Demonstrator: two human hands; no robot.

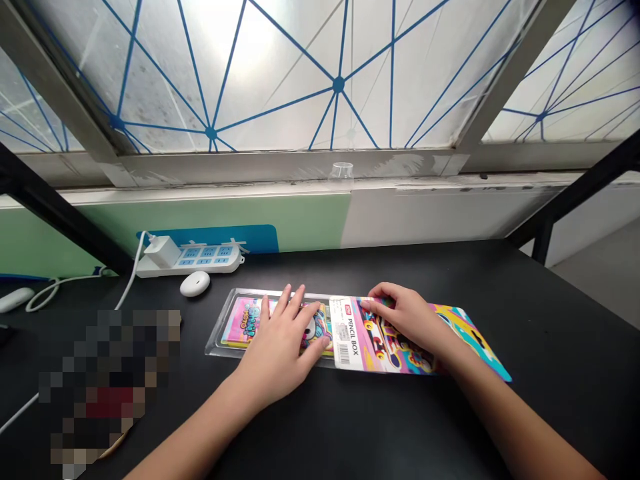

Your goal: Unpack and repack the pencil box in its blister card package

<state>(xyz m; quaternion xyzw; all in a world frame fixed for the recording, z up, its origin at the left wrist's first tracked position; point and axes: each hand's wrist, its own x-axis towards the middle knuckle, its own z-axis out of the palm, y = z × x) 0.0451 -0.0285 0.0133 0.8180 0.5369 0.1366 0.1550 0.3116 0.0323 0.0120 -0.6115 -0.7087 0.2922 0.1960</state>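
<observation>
A pencil box (pixel 237 323) with a colourful cartoon print lies in a clear plastic tray (pixel 216 343) on the black desk. My left hand (pixel 283 347) rests on it, fingers spread and palm down. From the tray's right end extends a bright printed card (pixel 473 333), with a white label (pixel 345 333) reading "PENCIL BOX" and a barcode. My right hand (pixel 405 313) holds the card by its far edge, thumb on the print and fingers bent over the edge. Part of the pencil box is hidden under my left hand.
A white power strip (pixel 213 260) with a plugged-in adapter (pixel 163 252) stands by the wall. Before it lies a round white case (pixel 195 285). A blurred-out object (pixel 115 387) is at left. A clear cup (pixel 343 171) sits on the window ledge.
</observation>
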